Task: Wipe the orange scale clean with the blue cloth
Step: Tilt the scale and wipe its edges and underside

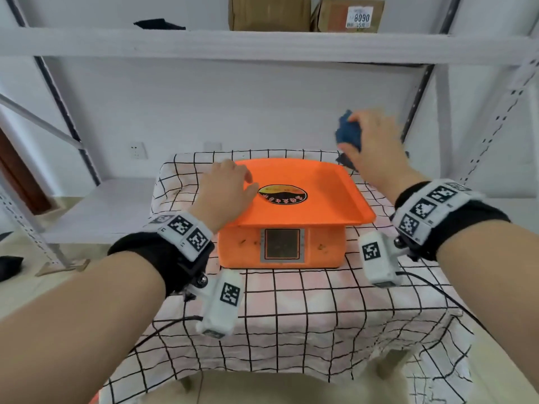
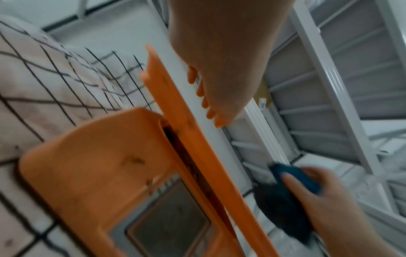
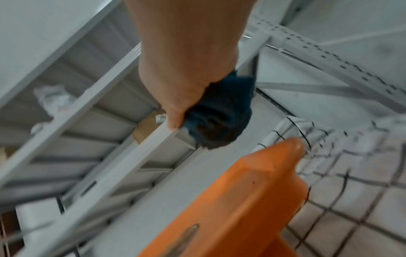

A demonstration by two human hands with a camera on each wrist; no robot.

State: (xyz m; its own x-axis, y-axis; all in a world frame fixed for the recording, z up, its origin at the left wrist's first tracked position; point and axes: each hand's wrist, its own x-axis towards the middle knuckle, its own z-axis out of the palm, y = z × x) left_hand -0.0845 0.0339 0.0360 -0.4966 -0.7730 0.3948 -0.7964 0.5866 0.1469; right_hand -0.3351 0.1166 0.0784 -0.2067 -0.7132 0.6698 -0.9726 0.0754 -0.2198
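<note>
two hands in view. the right hand (image 1: pixel 372 141) has its grip bunched round the blue cloth (image 1: pixel 348 132), held above the far right corner of the orange scale (image 1: pixel 294 205) on the checked desk (image 1: pixel 320 310). the left hand (image 1: pixel 226 188) rests flat on the platter. judged: cloth soft and light; scale rigid, smooth, best steadied by its platter edge.

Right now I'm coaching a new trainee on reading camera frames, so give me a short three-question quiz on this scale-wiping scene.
1. True or false: the blue cloth is pressed flat on the orange scale.
2. Which hand rests on the scale's tray? A) left hand B) right hand C) neither
3. Fill in: the scale stands on a table covered with a ____-patterned tablecloth.

Key:
1. False; the right hand holds the cloth bunched in its fingers, above the far right corner of the tray.
2. A
3. grid
</note>
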